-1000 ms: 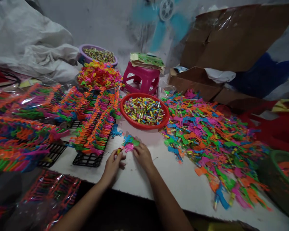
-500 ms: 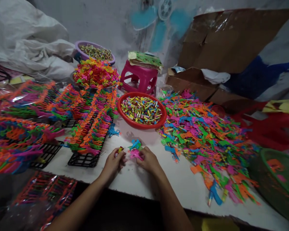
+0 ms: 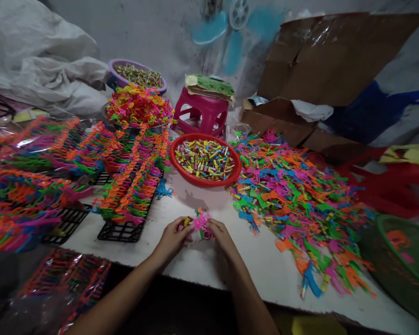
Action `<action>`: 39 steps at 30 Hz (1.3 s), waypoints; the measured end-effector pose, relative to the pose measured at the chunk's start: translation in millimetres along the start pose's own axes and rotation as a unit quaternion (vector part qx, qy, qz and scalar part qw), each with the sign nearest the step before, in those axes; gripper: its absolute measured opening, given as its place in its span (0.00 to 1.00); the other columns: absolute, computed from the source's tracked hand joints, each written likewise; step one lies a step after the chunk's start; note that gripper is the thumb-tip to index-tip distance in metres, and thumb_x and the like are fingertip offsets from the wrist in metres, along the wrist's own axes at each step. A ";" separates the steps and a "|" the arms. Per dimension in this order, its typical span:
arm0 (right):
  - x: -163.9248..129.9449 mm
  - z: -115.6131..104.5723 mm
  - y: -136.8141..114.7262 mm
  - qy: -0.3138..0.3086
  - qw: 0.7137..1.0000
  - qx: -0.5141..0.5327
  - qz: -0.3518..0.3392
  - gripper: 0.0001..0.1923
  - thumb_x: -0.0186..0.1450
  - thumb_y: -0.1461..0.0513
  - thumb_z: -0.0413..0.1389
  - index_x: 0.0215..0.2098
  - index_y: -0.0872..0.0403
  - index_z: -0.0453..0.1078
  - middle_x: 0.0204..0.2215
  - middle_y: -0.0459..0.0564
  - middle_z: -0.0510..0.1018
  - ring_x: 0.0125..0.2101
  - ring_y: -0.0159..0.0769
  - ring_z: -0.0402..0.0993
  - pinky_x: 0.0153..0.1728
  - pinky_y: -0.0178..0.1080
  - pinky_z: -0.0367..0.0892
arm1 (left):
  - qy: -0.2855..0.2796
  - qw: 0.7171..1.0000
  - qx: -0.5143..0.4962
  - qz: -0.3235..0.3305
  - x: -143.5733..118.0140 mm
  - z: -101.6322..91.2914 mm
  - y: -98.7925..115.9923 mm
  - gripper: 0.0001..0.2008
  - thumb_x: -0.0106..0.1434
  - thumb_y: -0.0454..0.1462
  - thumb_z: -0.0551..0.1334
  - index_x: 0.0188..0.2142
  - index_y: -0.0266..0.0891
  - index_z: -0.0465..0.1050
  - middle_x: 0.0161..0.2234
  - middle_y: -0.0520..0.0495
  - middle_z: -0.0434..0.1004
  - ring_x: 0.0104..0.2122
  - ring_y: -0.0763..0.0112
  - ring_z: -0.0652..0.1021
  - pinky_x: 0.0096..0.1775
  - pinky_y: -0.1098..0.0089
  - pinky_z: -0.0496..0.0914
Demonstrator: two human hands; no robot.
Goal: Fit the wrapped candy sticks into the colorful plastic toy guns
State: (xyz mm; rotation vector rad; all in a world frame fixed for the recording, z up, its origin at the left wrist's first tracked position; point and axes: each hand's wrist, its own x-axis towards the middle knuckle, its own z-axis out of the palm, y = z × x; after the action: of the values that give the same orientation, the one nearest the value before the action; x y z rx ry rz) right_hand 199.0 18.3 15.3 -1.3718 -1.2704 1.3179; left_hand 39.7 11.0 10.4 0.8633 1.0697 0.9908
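Observation:
Close to the table's front, my left hand (image 3: 174,237) pinches a small yellow tube (image 3: 187,222) with a dark end. Beside it, my right hand (image 3: 220,232) grips a pink plastic toy gun (image 3: 199,224). The tube and the pink piece almost meet; whether they touch I cannot tell. Green, blue and orange bits show around the pink piece, partly hidden by the fingers. Just beyond my hands stands a red basin (image 3: 176,172) full of such small yellow, pink and blue tubes. A heap of colourful toy guns (image 3: 282,186) spreads to the right.
Black racks (image 3: 120,235) packed with upright colourful pieces line the left. Behind them are a bowl heaped with plastic pieces (image 3: 139,106) and a purple basin (image 3: 111,65). A pink stool (image 3: 200,114), cardboard box (image 3: 321,60), turning fan (image 3: 235,28) and green basket (image 3: 401,260) surround the table.
My left hand has moved right with the yellow tube, up to the pink toy gun. My right hand has shifted slightly right and down, its fingers now straighter around the piece.

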 end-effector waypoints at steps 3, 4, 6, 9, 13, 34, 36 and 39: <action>-1.9 1.3 0.0 -0.005 0.999 0.049 0.013 0.17 0.55 0.50 0.51 0.22 0.56 0.67 0.21 0.45 0.70 0.24 0.32 0.64 0.29 0.34 0.61 | -0.050 0.998 -0.029 -0.014 1.9 -1.6 -5.1 0.14 0.47 0.43 0.65 0.29 0.35 0.67 0.19 0.57 0.63 0.14 0.84 0.61 0.17 0.80 0.55; -2.8 2.3 -0.4 0.001 0.997 0.078 0.020 0.18 0.55 0.49 0.51 0.26 0.56 0.68 0.24 0.46 0.72 0.26 0.33 0.66 0.30 0.35 0.62 | -0.066 0.997 -0.040 -0.022 2.1 -2.0 -5.5 0.14 0.47 0.42 0.65 0.28 0.35 0.66 0.18 0.58 0.61 0.14 0.85 0.59 0.16 0.80 0.53; -4.4 5.6 -0.9 -0.003 0.989 0.143 0.040 0.20 0.55 0.48 0.50 0.37 0.54 0.68 0.30 0.48 0.74 0.30 0.35 0.69 0.33 0.37 0.63 | -0.092 0.993 -0.057 -0.039 1.7 -2.2 -4.5 0.14 0.46 0.42 0.66 0.26 0.35 0.65 0.16 0.59 0.59 0.13 0.85 0.56 0.15 0.79 0.49; -4.5 11.6 1.0 -0.074 0.972 0.211 0.078 0.24 0.53 0.49 0.54 0.44 0.53 0.66 0.34 0.50 0.75 0.31 0.37 0.72 0.35 0.40 0.64 | -0.127 0.989 -0.050 -0.057 -0.8 -1.4 -0.7 0.15 0.45 0.43 0.66 0.25 0.36 0.65 0.16 0.59 0.60 0.12 0.86 0.53 0.15 0.78 0.44; 1.0 14.4 6.0 -0.043 0.976 0.200 0.076 0.19 0.49 0.53 0.58 0.36 0.53 0.69 0.29 0.48 0.75 0.26 0.36 0.71 0.28 0.38 0.65 | -0.137 0.989 -0.015 -0.047 -6.0 -1.5 3.3 0.15 0.47 0.45 0.65 0.25 0.36 0.65 0.16 0.58 0.60 0.12 0.85 0.53 0.15 0.78 0.44; -9.1 -0.9 10.0 0.127 0.975 -0.146 -0.114 0.13 0.55 0.59 0.53 0.37 0.51 0.73 0.42 0.53 0.72 0.45 0.44 0.65 0.47 0.49 0.57 | -0.008 0.999 0.014 0.046 -20.4 5.3 36.2 0.13 0.49 0.44 0.63 0.25 0.37 0.65 0.16 0.59 0.59 0.13 0.83 0.59 0.15 0.79 0.51; -18.7 13.0 2.8 0.053 0.994 -0.009 -0.095 0.14 0.58 0.57 0.49 0.36 0.53 0.72 0.35 0.52 0.75 0.37 0.40 0.69 0.41 0.44 0.63 | -0.009 0.999 -0.016 0.030 -21.2 9.2 34.7 0.13 0.49 0.43 0.64 0.27 0.37 0.65 0.15 0.60 0.58 0.12 0.84 0.58 0.15 0.80 0.49; -29.0 37.8 -10.5 0.025 0.991 0.100 -0.082 0.14 0.59 0.55 0.49 0.35 0.54 0.71 0.30 0.50 0.75 0.33 0.38 0.70 0.38 0.40 0.64 | -0.019 0.998 -0.053 -0.006 -23.4 16.5 33.2 0.15 0.47 0.44 0.65 0.28 0.37 0.65 0.13 0.62 0.56 0.11 0.85 0.56 0.14 0.80 0.46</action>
State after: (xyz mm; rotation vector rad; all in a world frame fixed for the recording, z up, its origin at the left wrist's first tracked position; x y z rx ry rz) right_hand 162.0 -11.7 26.0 -1.1303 -1.1587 1.2533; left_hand 44.3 -1.8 52.1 0.7863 0.9801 1.0085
